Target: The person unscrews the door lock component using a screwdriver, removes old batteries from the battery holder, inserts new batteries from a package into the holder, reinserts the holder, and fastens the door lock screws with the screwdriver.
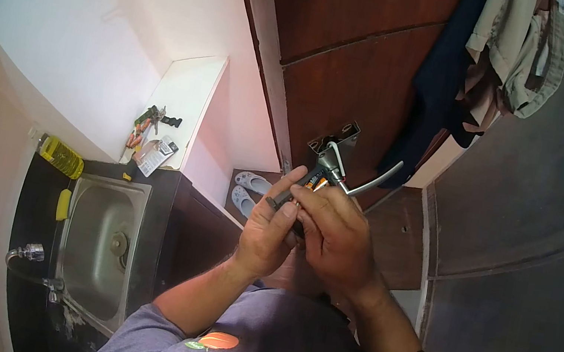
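Observation:
In front of my chest, my left hand (264, 237) is closed around a dark, narrow tool (284, 197), its index finger stretched along it. Pressed close beside it, my right hand (340, 240) has its fingers pinched together at the same spot; what they hold is mostly hidden. Just beyond my fingers is a silver lever door handle (375, 180), partly covered by the right hand. Behind the handle, a metal plate (344, 145) shows at an opening in the brown wooden door (338, 73). Small orange marks show between the hands and the handle.
To the left, a steel sink (95, 249) with a faucet (27, 253) is set in a dark counter. A yellow bottle (61, 156), a sponge (63, 205), keys (157, 112) and a blister pack (154, 155) lie around it. Slippers (247, 192) are on the floor; clothes (522, 52) hang right.

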{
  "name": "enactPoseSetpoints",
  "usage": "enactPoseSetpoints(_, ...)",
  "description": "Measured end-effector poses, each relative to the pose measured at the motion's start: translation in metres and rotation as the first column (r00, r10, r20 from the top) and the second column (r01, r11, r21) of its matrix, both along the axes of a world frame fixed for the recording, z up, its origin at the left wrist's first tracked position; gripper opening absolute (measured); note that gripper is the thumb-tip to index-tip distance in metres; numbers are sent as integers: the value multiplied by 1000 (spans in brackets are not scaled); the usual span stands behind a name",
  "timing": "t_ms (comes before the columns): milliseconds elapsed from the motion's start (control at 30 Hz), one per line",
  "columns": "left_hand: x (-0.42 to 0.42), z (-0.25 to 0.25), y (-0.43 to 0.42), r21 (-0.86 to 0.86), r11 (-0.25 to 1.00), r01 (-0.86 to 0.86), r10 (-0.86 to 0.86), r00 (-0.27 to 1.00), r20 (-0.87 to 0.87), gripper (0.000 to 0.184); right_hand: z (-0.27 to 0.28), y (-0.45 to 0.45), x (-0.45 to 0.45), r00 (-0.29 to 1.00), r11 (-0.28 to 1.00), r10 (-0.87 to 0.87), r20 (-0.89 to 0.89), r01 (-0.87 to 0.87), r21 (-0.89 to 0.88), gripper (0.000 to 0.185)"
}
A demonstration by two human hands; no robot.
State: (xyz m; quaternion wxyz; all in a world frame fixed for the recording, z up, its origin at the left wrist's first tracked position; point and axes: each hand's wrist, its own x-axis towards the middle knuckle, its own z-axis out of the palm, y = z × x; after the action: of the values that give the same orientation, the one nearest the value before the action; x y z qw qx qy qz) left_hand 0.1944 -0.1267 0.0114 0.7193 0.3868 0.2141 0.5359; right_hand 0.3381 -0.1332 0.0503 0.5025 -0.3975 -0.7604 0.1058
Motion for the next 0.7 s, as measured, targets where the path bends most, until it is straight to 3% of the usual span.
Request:
enactPoseSetpoints(267, 5, 3, 7, -9, 991, -132, 133, 989, 58, 56, -2, -7, 11, 996, 993, -91, -17, 92, 70, 31)
enactPoseSetpoints(367, 2, 7, 8, -31, 994, -109, 111, 991, 74, 49, -10, -9, 23, 980, 984, -175, -94, 176, 9, 29)
enactPoseSetpoints(467, 1, 4, 13, 9, 984, -179, 179, 983, -29, 48, -13, -17, 35, 956, 976, -217, -199, 208, -67, 26)
enactPoseSetpoints(700, -1, 5, 17, 29, 976, -214, 216, 972, -94, 42, -59, -37, 71, 921, 943, -311, -234, 270, -193, 21)
